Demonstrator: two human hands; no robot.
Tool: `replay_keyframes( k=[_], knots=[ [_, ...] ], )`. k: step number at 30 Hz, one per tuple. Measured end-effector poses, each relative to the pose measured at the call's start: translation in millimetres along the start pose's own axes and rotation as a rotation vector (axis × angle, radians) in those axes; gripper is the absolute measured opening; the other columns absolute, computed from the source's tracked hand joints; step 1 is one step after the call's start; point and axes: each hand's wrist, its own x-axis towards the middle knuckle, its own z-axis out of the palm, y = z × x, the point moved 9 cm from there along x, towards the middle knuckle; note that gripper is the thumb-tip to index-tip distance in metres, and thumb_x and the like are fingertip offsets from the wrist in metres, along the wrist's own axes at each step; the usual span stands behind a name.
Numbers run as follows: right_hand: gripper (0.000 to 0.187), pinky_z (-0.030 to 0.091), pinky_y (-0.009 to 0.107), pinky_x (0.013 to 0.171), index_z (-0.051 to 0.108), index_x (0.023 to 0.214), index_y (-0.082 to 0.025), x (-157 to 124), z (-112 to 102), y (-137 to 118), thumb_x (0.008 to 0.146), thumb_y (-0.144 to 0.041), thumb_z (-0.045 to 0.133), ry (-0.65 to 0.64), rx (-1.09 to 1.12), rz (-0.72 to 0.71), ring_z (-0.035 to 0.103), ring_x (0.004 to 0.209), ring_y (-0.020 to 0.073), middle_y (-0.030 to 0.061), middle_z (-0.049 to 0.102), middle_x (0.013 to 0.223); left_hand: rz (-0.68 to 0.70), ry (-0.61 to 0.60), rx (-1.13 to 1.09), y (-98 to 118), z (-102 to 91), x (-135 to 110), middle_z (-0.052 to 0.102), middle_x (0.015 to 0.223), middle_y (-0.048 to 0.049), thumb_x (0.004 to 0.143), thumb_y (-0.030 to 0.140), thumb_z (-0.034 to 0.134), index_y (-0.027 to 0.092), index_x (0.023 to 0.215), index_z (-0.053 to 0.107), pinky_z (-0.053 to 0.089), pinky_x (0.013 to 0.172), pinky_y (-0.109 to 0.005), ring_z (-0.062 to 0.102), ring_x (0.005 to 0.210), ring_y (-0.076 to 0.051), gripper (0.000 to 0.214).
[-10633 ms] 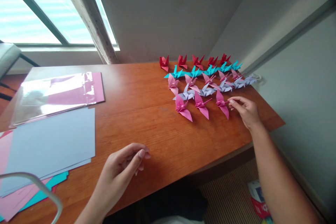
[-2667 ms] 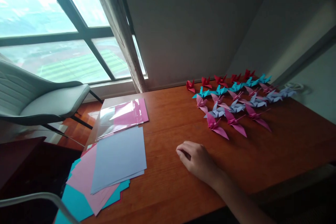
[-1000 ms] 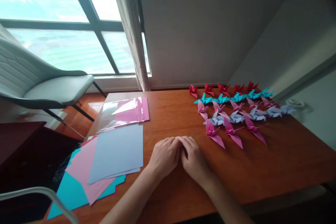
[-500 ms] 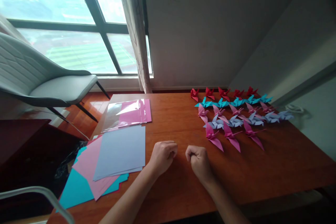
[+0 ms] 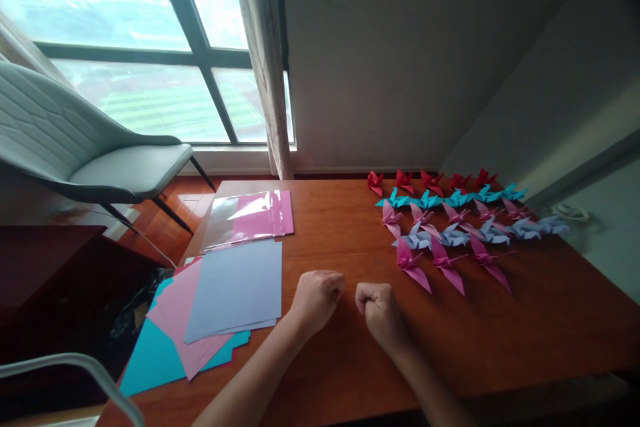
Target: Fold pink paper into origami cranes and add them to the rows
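My left hand [image 5: 319, 301] rests as a fist on the wooden table, just right of the lavender paper sheets [image 5: 237, 290]. My right hand [image 5: 379, 310], also curled into a fist, lies a short gap away; nothing shows in either. Beyond my right hand stand rows of folded paper cranes: three magenta cranes [image 5: 449, 268] nearest, then lavender cranes [image 5: 454, 235], pink cranes [image 5: 457, 215], turquoise cranes [image 5: 429, 199] and red cranes [image 5: 432, 181] at the back. Under the lavender sheets are fanned pink paper [image 5: 173, 307] and turquoise paper [image 5: 150, 363].
A clear plastic sleeve with magenta paper [image 5: 257, 217] lies at the table's far left. Left of the wooden table [image 5: 335, 220] stand a grey chair [image 5: 130, 170] and a white curved rail [image 5: 95, 367]. Behind are a window and a curtain [image 5: 267, 67]; a white cable [image 5: 570, 212] lies at right.
My view has shifted slightly, so the tabletop sits a little further right. Both fists have drawn slightly closer together; the papers and cranes stay in place on the table.
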Motion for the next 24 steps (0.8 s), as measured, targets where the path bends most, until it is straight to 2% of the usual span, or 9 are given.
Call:
replay_keyframes(
  k=[6, 19, 24],
  knots=[
    [0.018, 0.027, 0.026, 0.053, 0.041, 0.049, -0.021, 1.4, 0.9, -5.6, 0.062, -0.01, 0.037, -0.009, -0.018, -0.014, 0.042, 0.048, 0.0127, -0.003, 0.043, 0.046, 0.072, -0.033, -0.015, 5.0, 3.8, -1.8, 0.053, 0.059, 0.003, 0.069, -0.001, 0.048, 0.019, 0.057, 0.052, 0.028, 0.058, -0.023, 0.046, 0.057, -0.012, 0.024],
    [0.02, 0.032, 0.026, 0.055, 0.047, 0.052, -0.021, 1.9, 2.1, -10.6, 0.064, -0.009, 0.038, -0.024, -0.073, -0.057, 0.048, 0.052, 0.0143, -0.0017, 0.05, 0.051, 0.082, -0.025, 0.023, 5.8, 3.2, 1.2, 0.058, 0.061, 0.003, 0.071, -0.003, 0.048, 0.02, 0.06, 0.058, 0.032, 0.059, -0.023, 0.05, 0.059, -0.012, 0.028],
    [0.021, 0.033, 0.025, 0.056, 0.049, 0.053, -0.021, 1.7, 3.5, -11.0, 0.065, -0.006, 0.039, -0.035, -0.115, -0.079, 0.05, 0.054, 0.0145, -0.0011, 0.053, 0.053, 0.08, 0.014, 0.093, 10.0, 1.0, -0.1, 0.06, 0.065, 0.0034, 0.074, -0.003, 0.049, 0.021, 0.063, 0.059, 0.034, 0.059, -0.023, 0.054, 0.061, -0.013, 0.028]
  ],
)
